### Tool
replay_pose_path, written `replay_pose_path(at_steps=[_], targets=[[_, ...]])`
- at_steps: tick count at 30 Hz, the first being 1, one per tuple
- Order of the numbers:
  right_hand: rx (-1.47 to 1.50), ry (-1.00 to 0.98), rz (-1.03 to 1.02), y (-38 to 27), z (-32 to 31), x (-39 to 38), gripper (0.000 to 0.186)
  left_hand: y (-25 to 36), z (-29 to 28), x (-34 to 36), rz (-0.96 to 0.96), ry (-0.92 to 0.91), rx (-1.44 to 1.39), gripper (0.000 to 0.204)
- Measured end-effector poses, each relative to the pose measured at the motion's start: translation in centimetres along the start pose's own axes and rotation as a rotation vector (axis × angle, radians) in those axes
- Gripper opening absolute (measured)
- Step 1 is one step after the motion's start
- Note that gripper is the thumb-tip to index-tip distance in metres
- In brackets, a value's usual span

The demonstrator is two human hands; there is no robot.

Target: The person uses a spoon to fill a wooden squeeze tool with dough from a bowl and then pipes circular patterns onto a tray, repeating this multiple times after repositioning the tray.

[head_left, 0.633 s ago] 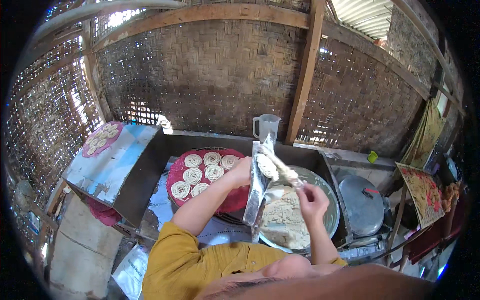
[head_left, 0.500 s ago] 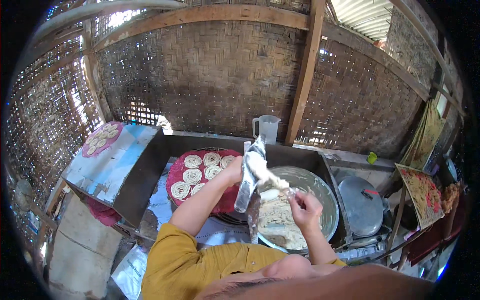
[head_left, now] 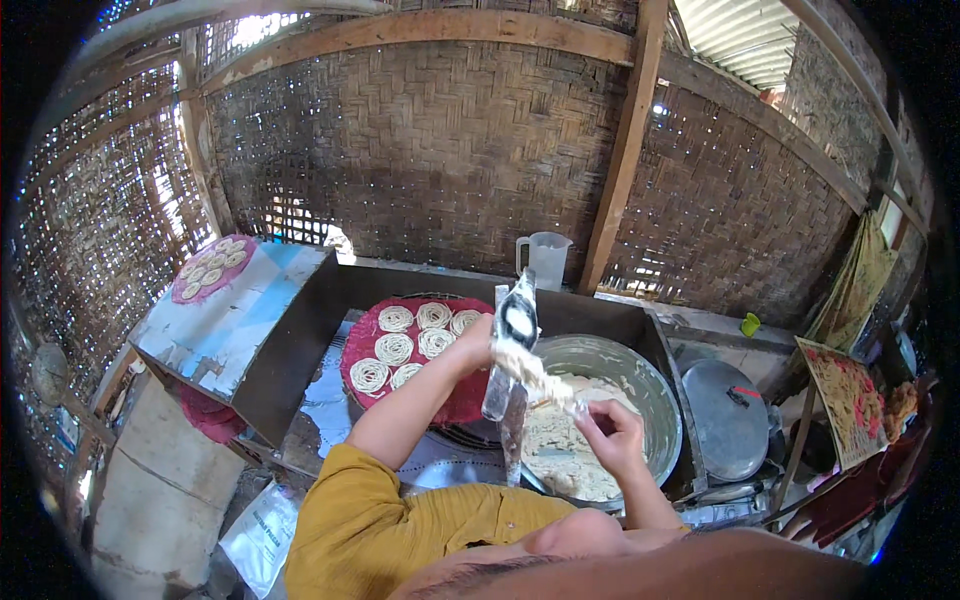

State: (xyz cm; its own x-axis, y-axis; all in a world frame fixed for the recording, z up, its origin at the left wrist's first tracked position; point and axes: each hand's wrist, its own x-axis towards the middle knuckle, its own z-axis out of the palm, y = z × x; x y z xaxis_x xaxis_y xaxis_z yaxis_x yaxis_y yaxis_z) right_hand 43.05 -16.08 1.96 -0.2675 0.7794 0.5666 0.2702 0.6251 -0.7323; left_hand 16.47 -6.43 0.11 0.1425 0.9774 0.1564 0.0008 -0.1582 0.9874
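Note:
My left hand is closed on a metal hand press, held tilted above the tub's left side; some of its fingers are hidden behind it. Pale dough fills the press's round opening. My right hand pinches a small spoon-like utensil, mostly covered. A strip of sticky dough stretches between that utensil and the press. Below lies the wide metal tub with more crumbly dough inside. Beside my left forearm, a round magenta mat carries several coiled dough rounds.
A clear plastic jug stands behind the tub. To the left, another mat of coils rests on a blue-and-white box top. At right are a round metal lid, a small green cup and a tilted woven tray.
My right hand and its utensil have moved slightly down relative to the press. The dough at the press sits lower, exposing its round opening. The whole view has shifted a little.

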Motion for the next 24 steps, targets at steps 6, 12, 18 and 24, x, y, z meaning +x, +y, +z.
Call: replay_pose_path(at_steps=[6,12,18,24], targets=[[0.359,0.128,0.276,1.3,-5.0,-0.3,0.014,4.9,-2.1,-1.2,0.34,-0.193,0.016,0.052],[0.181,0.15,0.223,3.4,-0.6,2.5,0.016,5.2,-0.1,-0.6,0.698,-0.231,0.482,0.063],[0.478,0.087,0.216,2.3,-2.4,1.6,0.016,4.4,-3.4,-2.3,0.385,-0.298,-0.37,0.027],[0.436,-0.045,0.276,3.0,-1.5,2.6,0.016,4.5,-2.6,-3.2,0.579,-0.481,-1.179,0.023]])
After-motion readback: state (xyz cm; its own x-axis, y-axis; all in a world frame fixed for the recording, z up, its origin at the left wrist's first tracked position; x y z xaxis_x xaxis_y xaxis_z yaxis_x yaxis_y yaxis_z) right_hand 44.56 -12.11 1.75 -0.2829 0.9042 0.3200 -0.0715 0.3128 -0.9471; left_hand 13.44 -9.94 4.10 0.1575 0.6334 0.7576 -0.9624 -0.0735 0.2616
